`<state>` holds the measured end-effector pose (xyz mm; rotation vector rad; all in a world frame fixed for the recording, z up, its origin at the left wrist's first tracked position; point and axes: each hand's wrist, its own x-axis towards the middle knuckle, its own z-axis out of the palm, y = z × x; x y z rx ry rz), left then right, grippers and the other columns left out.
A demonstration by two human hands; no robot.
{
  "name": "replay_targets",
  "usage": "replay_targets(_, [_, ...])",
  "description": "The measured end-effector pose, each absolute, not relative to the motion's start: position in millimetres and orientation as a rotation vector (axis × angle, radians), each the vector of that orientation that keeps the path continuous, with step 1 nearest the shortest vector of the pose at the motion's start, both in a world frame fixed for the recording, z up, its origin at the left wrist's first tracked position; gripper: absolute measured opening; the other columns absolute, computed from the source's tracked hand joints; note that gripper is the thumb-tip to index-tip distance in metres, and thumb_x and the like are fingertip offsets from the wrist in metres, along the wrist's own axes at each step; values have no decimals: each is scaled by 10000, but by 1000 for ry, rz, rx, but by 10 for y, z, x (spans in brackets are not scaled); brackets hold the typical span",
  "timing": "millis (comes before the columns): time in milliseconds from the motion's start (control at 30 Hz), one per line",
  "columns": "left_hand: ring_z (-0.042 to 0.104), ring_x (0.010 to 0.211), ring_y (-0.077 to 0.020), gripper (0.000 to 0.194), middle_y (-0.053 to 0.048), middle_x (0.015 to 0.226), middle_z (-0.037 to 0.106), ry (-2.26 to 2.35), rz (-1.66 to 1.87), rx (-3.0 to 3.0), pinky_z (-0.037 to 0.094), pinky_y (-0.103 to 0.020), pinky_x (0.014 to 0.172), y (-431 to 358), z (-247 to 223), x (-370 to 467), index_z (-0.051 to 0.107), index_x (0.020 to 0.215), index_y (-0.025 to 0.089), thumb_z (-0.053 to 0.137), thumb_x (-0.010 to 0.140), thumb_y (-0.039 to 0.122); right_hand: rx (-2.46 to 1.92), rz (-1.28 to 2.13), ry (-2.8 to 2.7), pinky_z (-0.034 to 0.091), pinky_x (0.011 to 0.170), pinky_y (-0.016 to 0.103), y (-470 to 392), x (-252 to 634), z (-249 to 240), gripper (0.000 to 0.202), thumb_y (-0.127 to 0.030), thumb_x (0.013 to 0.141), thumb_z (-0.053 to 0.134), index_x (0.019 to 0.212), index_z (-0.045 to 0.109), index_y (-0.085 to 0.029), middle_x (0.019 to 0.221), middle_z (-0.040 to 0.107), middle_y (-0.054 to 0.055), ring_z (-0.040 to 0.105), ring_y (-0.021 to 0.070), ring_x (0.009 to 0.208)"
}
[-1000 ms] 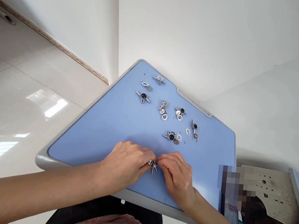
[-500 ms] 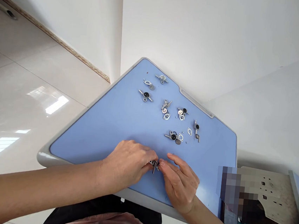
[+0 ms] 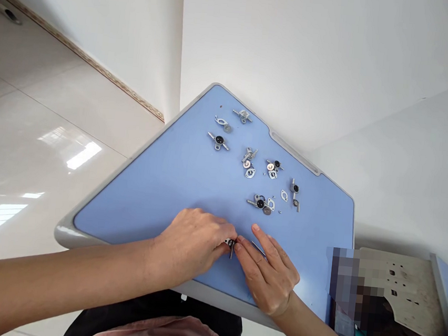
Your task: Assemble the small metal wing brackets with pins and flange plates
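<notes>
My left hand (image 3: 197, 239) is closed on a small metal fitting (image 3: 231, 243) near the table's front edge. My right hand (image 3: 271, 273) touches the fitting's right side with a fingertip, and a thin metal rod (image 3: 258, 249) shows between its fingers. Beyond my hands lie a metal fitting with a black disc (image 3: 260, 203), a round metal disc (image 3: 267, 211) and an oval plate (image 3: 284, 195). Another black-disc fitting (image 3: 219, 140) sits farther left. What my right fingertips pinch is mostly hidden.
The blue table (image 3: 145, 197) has a raised grey rim. More metal parts (image 3: 249, 155) lie toward its far side, beside a white wall. A beige board with holes (image 3: 410, 291) stands at the right, near a partly blurred area.
My right hand's fingers have shifted slightly, and the thin rod now shows between them. My left hand keeps its hold on the fitting. The view has moved a little.
</notes>
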<state>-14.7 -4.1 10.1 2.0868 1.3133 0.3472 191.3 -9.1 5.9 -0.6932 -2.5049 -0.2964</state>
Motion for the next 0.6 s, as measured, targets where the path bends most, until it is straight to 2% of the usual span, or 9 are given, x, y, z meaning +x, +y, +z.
replay_targets(133, [683,732,-178,240,24,852,757,1321,314,2086,306,-247,528,-34,112,-150,719,999,296,534,875,205,-691,-339,-2553,539,890,371,-109,1921,73,192,-103,916,560,1031,706,-152,1010,763,29,585,294,1208])
replay_targets(267, [676,716,-177,196,35,841,753,1332,286,2070,278,-257,525,-33,122,-149,715,942,286,552,870,205,-765,-255,-2527,552,885,371,-103,1953,9,242,-70,883,601,1105,669,-140,1023,760,57,603,275,1195])
replay_targets(433, [670,717,-174,175,47,839,752,1318,324,2058,263,-260,532,-38,89,-147,713,955,305,569,881,237,-856,-50,-2440,591,819,351,-86,1972,0,368,-51,839,659,1185,623,-173,978,764,55,675,223,1059])
replay_targets(600, [657,688,-160,155,60,825,750,1321,395,2066,247,-260,527,-54,30,-140,714,919,306,573,882,252,-947,225,-2325,580,724,347,-82,1928,91,312,-14,828,645,1063,666,-218,936,752,35,657,181,856])
